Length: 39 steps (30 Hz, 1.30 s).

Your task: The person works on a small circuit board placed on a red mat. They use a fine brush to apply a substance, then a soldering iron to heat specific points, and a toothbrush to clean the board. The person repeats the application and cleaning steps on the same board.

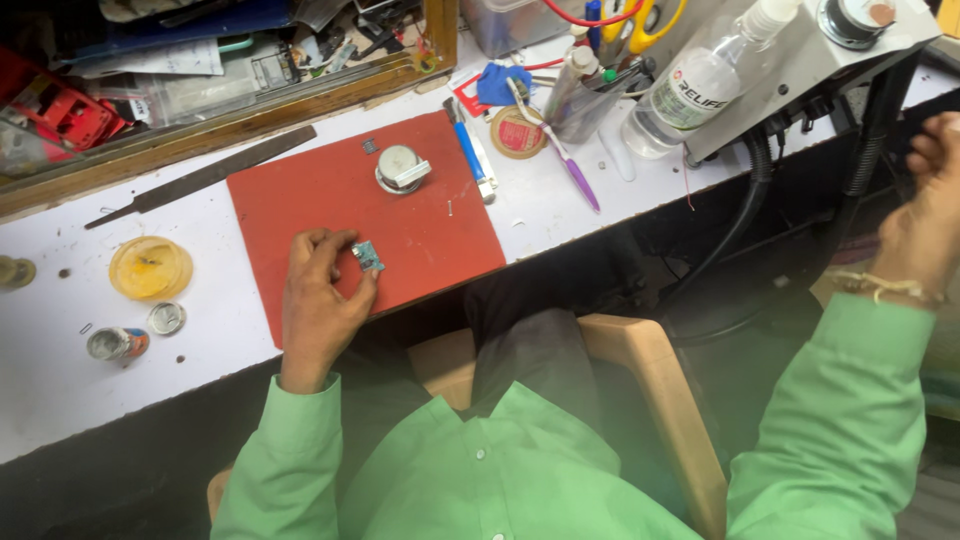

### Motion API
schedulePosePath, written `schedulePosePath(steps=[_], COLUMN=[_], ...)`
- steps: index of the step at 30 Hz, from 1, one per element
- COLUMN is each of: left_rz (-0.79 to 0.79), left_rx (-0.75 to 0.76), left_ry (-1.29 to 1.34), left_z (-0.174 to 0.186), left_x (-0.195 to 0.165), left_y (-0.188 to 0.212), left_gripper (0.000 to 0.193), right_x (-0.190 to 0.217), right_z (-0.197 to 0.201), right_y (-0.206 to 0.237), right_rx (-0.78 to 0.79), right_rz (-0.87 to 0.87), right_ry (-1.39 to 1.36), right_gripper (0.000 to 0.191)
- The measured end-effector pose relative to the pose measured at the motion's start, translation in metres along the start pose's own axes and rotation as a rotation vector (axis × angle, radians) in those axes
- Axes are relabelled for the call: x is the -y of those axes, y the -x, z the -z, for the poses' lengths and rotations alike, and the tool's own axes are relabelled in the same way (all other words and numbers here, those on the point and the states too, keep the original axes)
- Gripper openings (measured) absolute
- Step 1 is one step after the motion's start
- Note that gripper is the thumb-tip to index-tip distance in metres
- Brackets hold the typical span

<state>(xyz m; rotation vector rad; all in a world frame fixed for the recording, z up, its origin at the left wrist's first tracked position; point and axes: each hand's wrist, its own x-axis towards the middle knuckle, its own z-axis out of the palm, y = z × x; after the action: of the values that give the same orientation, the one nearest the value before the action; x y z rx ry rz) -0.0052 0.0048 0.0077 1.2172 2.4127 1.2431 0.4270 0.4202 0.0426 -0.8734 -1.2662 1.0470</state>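
White and cluttered, the workbench (pixel 560 215) carries a red rubber mat (pixel 300 205), at whose front edge a small green circuit board (pixel 367 256) is pinched by the left hand (pixel 318 300), and could be flicked floorward, while the right hand (pixel 925 215) is curled, apparently empty.

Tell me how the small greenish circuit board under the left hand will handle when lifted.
The small greenish circuit board looks thin and flat, so probably stiff and very light. Pinched by the left hand on the red rubber mat, it seems unlikely to roll, though its tiny parts may be fragile.
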Motion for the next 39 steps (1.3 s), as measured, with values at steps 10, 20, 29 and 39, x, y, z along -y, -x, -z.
schedulePosePath(steps=[10, 20, 29, 39], left_rz=[-0.165, -0.125, -0.184, -0.185], left_rx=[-0.021, -0.012, -0.014, -0.002], left_ry=[0.063, 0.120, 0.107, 0.100], left_z=[-0.004, -0.009, -0.009, -0.011], left_x=[0.009, 0.010, 0.007, 0.007], left_y=[0.000, 0.001, 0.001, 0.000], left_gripper=[0.051, 0.050, 0.048, 0.047], right_x=[0.088, 0.022, -0.020, -0.014], right_z=[-0.150, -0.281, -0.357, -0.376], right_y=[0.133, 0.187, 0.193, 0.156], right_rx=[0.503, 0.751, 0.976, 0.888], right_rz=[0.351, 0.497, 0.642, 0.656], right_ry=[0.452, 0.479, 0.667, 0.753], right_gripper=[0.009, 0.020, 0.049, 0.050])
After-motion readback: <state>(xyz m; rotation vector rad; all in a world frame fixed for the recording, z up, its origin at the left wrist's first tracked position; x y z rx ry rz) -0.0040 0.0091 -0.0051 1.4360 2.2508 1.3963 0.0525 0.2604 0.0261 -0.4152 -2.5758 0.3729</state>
